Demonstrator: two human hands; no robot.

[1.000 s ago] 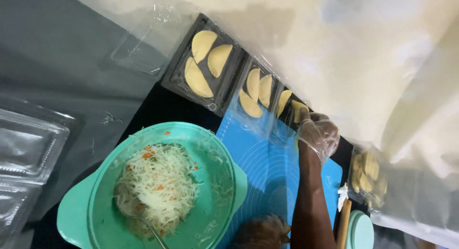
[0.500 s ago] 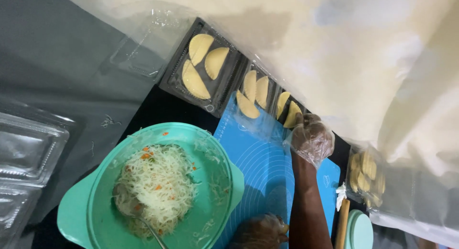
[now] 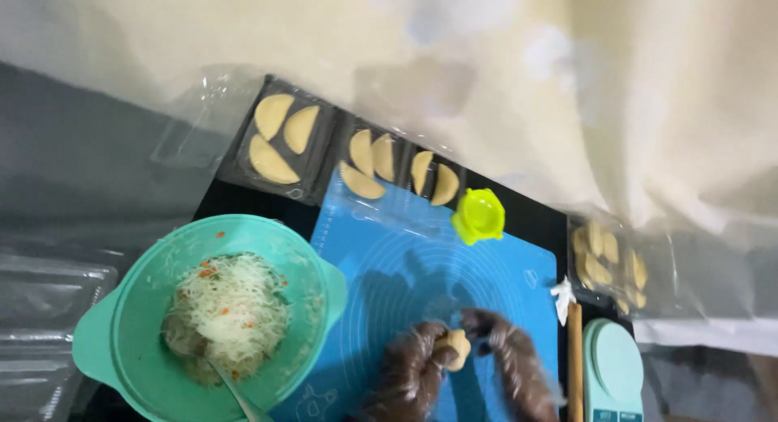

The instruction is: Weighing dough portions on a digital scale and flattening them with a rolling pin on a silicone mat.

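Head view. Both hands are seen at the lower edge, covered in thin clear plastic gloves. A small lump of pale dough (image 3: pixel 459 348) is held between them above the blue silicone mat (image 3: pixel 405 260). The left hand (image 3: pixel 413 373) has its fingers (image 3: pixel 442 341) curled and clamped on the lump's left side. The right hand (image 3: pixel 506 353) has its fingers (image 3: pixel 478 323) bent in and pressed on the lump's right side.

A teal bowl (image 3: pixel 121 341) sits to the left, overlapping the mat's edge, filled with shredded white filling (image 3: pixel 227 313) flecked with orange. A utensil handle (image 3: pixel 235 390) is seen leaning out of it.

At the mat's far edge a yellow-green dumpling press (image 3: pixel 480 215) is set down, well apart from the hands. Beyond it, black trays (image 3: pixel 328 155) hold folded half-moon pastries (image 3: pixel 271 159). Another tray of pastries (image 3: pixel 604 256) lies at the right under clear film.

Right of the mat, a wooden rolling pin (image 3: pixel 574 361) lies beside a teal kitchen scale (image 3: pixel 613 365). Clear plastic containers (image 3: pixel 40 300) are stacked at far left on the table (image 3: pixel 235 203).
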